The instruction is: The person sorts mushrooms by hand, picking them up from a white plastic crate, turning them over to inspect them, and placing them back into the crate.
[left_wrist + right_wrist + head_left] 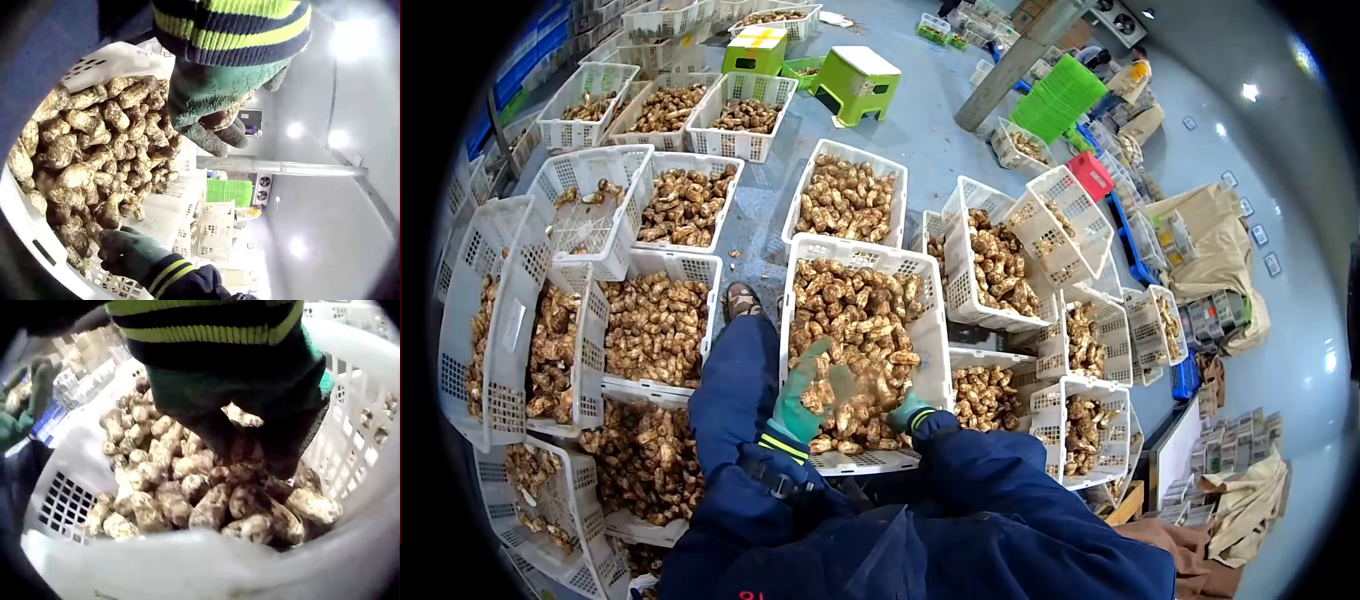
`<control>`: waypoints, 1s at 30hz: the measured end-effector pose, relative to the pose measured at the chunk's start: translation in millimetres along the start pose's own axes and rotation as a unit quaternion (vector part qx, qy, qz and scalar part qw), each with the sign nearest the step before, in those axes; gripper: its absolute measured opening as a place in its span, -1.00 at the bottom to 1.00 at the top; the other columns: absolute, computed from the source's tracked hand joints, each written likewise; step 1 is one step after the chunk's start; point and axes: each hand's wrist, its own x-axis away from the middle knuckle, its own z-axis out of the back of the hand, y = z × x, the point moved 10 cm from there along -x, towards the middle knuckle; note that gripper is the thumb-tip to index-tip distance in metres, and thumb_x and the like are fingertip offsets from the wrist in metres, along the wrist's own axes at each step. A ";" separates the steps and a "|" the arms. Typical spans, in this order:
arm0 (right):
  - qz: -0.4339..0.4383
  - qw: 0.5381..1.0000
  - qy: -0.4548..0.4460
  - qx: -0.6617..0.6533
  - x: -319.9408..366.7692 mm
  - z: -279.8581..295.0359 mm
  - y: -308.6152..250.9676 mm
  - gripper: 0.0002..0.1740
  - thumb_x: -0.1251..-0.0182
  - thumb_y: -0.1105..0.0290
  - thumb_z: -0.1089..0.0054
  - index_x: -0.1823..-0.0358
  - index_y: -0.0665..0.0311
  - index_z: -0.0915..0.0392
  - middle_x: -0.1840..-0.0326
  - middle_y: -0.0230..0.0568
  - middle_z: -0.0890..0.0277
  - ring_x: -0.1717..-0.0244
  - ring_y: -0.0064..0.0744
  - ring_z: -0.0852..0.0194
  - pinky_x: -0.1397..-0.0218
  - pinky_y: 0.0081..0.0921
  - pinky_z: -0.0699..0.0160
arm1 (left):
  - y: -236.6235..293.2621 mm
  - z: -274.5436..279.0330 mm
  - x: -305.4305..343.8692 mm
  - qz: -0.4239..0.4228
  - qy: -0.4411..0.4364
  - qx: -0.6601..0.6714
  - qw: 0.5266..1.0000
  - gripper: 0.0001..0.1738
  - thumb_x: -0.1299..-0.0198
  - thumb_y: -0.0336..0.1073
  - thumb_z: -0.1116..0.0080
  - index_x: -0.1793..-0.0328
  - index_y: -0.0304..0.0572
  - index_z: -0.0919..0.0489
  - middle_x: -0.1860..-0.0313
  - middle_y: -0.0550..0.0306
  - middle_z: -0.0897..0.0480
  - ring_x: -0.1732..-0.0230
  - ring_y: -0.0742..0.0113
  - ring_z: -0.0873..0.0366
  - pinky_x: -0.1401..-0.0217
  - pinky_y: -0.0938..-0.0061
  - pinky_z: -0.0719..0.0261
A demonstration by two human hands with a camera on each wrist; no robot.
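Note:
A white plastic crate (936, 330) full of brown-and-cream mushrooms (855, 310) stands right in front of me. My left hand (798, 398), in a green work glove, is raised over its left near part. In the left wrist view its fingers curl round a mushroom (220, 119), part of which shows between glove and fingertips. My right hand (908, 410), gloved alike, reaches down at the near right corner. Its fingertips are among the mushrooms (187, 465), in deep shadow; a small pale mushroom (242, 416) shows against the glove. I cannot tell whether those fingers grip anything.
More mushroom crates surround me: a far one (848, 195), stacked ones on the left (655, 330) and right (1000, 260). Green-and-white stools (858, 85) stand beyond. A pillar (1025, 65), a green crate stack (1060, 98) and people (1135, 80) are at the back right.

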 end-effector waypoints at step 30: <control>0.191 0.631 0.022 -0.752 132.0 97.8 -84.8 -0.74 -0.28 0.33 -0.23 0.14 0.38 -0.51 0.35 -0.33 -0.49 0.34 -0.57 -0.42 0.24 -0.55 -0.45 | -56.5 -52.3 9.2 0.190 0.038 0.199 0.961 -0.13 -0.31 0.34 0.24 -0.49 -0.21 -0.25 -0.38 -0.13 -0.40 -0.34 -0.06 -0.39 -0.31 -0.03 -0.39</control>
